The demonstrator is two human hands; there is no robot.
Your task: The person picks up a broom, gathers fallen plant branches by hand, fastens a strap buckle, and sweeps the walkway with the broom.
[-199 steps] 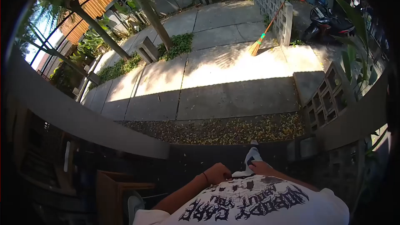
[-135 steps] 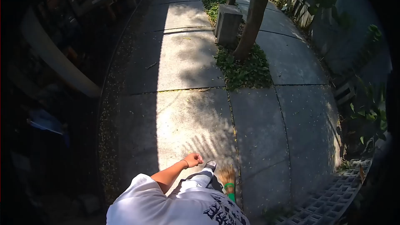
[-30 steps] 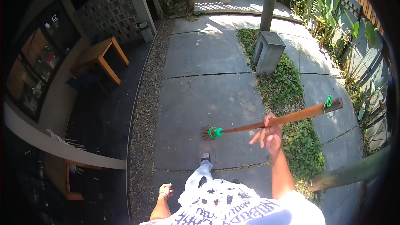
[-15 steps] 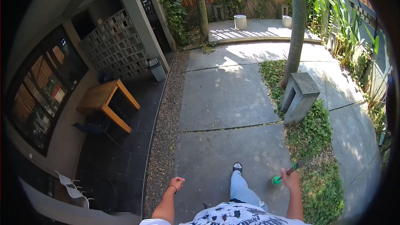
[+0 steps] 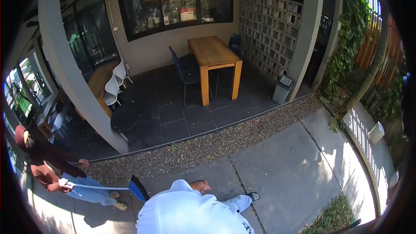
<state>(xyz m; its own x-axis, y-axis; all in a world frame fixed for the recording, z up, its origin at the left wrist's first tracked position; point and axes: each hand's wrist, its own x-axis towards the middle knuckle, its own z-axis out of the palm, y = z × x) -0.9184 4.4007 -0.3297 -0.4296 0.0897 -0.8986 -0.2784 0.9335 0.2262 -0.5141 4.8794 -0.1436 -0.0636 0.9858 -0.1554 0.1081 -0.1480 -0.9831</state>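
My left hand (image 5: 204, 186) hangs beside my white shirt, over the concrete paving (image 5: 277, 160). Its fingers look curled together, with nothing visible in them. My right hand is out of view, and so is most of the orange-handled broom. A dark stick end (image 5: 355, 224) shows at the lower right, by the green ground cover (image 5: 331, 214). At the left, another person (image 5: 47, 177) in a dark red head covering holds a pale-handled broom (image 5: 102, 187). Its blue and black head (image 5: 138, 188) is close to my shoulder.
A gravel strip (image 5: 208, 151) borders the dark tiled floor, where a wooden table (image 5: 212, 52) stands with dark chairs (image 5: 186, 71). White chairs (image 5: 112, 89) are behind a slanting pillar (image 5: 80, 73). A grey bin (image 5: 281, 91) stands near the block screen (image 5: 268, 34).
The view has swung left towards the covered terrace. My right hand and the broom in it have left the view, and the other person with a broom has come into it.
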